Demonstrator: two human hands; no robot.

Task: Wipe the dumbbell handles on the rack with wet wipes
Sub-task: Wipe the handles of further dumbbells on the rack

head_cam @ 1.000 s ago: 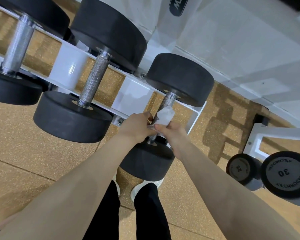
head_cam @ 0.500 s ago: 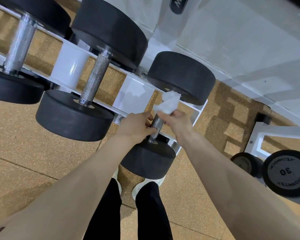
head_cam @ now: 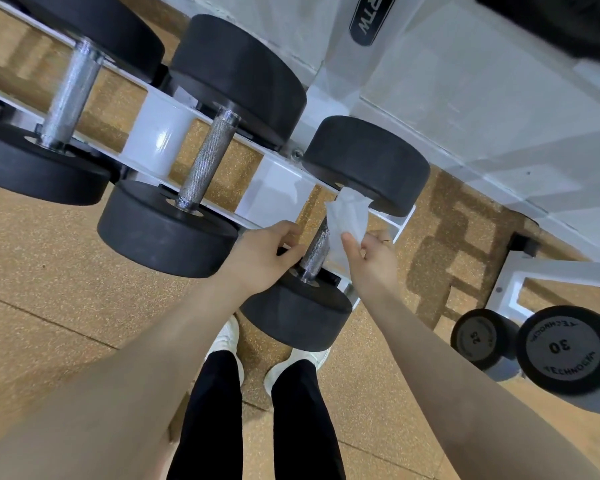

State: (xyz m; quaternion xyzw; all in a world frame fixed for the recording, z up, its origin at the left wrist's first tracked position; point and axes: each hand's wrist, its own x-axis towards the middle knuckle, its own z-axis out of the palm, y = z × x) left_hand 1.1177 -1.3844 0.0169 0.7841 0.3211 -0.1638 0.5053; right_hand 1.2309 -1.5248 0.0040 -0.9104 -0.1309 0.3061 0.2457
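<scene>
The dumbbell heads (head_cam: 167, 230) are showing matt black, and the handles (head_cam: 207, 161) are gleaming silver with a fine cross-hatched knurl. The rack (head_cam: 160, 140) is shining glossy white. The wipe (head_cam: 349, 216) is looking white, faintly translucent. The floor (head_cam: 49, 289) is showing tan with fine dark speckles and thin dark seam lines. The trousers (head_cam: 212, 410) are showing black, the shoes (head_cam: 227, 336) white. At lower right, two dumbbell ends (head_cam: 563, 348) are showing grey faces ringed in black, with dark numerals 30 and what is probably 25. The label (head_cam: 369, 19) up top is showing black with pale lettering. A ring (head_cam: 386, 241) on the right hand is glinting what looks like gold.
</scene>
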